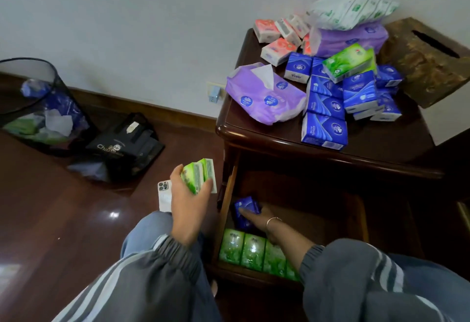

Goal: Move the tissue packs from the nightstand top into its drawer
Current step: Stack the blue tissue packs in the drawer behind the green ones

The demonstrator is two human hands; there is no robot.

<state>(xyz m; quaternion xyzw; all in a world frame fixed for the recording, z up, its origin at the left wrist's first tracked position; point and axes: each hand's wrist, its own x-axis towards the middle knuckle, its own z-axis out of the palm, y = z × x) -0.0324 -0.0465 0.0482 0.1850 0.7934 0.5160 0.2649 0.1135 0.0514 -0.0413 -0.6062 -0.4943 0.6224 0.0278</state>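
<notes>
On the dark wooden nightstand (279, 138) lie several tissue packs: blue ones (324, 131), pink ones (278, 51), a green one (349, 63) and large purple ones (264, 98). The drawer (230, 194) is pulled open below it. A row of green packs (251, 251) lines the drawer's front. My right hand (259, 217) reaches inside the drawer and holds a blue pack (245, 207) at its left side. My left hand (187, 199) hovers left of the drawer, over the floor, and grips a green pack (197, 175).
A brown wooden tissue box (427, 62) stands at the nightstand's right back. A white phone (164, 196) lies on the dark floor under my left hand. A black mesh bin (38, 108) and a black bag (124, 148) stand by the wall at left.
</notes>
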